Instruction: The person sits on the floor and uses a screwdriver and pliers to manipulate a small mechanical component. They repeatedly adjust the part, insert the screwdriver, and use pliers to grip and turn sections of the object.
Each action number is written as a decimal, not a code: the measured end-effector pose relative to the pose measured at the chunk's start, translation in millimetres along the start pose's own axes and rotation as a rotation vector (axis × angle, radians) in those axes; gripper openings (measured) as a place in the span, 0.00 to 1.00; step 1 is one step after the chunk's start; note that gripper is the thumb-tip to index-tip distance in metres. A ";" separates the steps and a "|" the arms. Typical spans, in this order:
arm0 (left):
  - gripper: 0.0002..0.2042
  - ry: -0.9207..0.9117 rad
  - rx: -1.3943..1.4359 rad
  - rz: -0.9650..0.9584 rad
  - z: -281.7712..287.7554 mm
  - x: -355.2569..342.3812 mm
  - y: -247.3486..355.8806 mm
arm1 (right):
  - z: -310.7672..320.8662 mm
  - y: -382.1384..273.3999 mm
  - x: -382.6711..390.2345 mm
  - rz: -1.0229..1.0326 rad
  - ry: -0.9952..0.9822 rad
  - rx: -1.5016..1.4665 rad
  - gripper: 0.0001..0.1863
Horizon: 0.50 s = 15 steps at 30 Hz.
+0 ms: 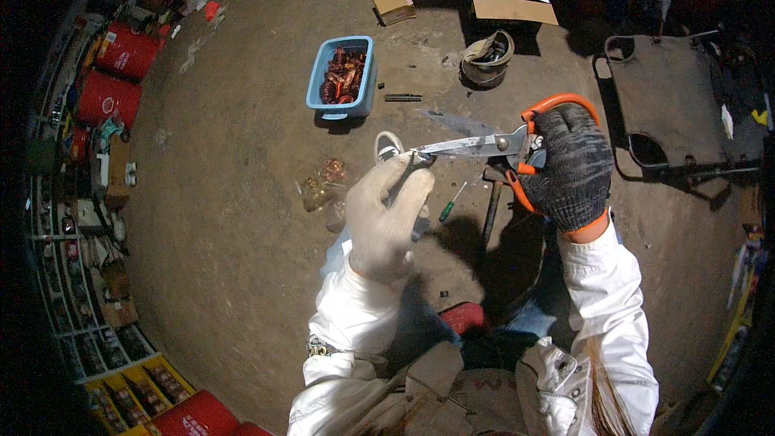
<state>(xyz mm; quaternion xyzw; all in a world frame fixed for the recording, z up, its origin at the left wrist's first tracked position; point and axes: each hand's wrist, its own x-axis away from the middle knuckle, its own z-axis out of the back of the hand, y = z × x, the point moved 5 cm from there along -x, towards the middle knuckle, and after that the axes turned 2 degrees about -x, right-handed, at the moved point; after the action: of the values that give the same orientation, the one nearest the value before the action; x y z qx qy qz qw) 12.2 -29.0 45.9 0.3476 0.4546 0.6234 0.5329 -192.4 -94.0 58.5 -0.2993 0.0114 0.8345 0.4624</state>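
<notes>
My right hand (571, 161), in a dark grey knitted glove, grips large scissors (475, 146) by their orange handles. The blades stand apart and point left, and the lower blade's tip reaches my left fingertips. My left hand (383, 218), in a cream glove, is closed with thumb and fingers pinched around a small dark piece (421, 160); its kind is too small and covered to make out. Below the scissors on the floor lie a green-handled screwdriver (449, 208) and a hammer (491, 214), its handle toward me.
A blue plastic bin (316, 73) holds reddish-brown metal scraps. Right of it stand a bucket (488, 73) and an open cardboard box (515, 10). A clear bag (324, 186) lies left of my shoe (388, 145). Red drums (111, 98) line the left; a folding chair (670, 97) stands right.
</notes>
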 end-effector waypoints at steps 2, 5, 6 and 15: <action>0.08 -0.057 0.344 0.242 -3.4 -0.3 -12.7 | 4.7 0.5 3.0 0.078 0.101 0.078 0.29; 0.12 -0.179 0.613 0.445 -8.2 -0.2 -20.8 | 10.1 -0.6 8.8 0.181 0.289 0.186 0.26; 0.13 -0.229 0.637 0.467 -9.1 -0.3 -21.1 | 11.2 -0.8 10.7 0.209 0.335 0.226 0.26; 0.11 0.087 -0.164 -0.351 4.8 -4.2 2.0 | -42.9 14.0 0.7 -0.211 -0.105 -0.358 0.29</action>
<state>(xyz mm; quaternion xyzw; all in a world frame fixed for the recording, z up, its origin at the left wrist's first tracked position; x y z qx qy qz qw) 16.7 -32.3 49.8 0.1913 0.4785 0.5702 0.6397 -182.5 -114.2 19.3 -0.3323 -0.1923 0.7847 0.4867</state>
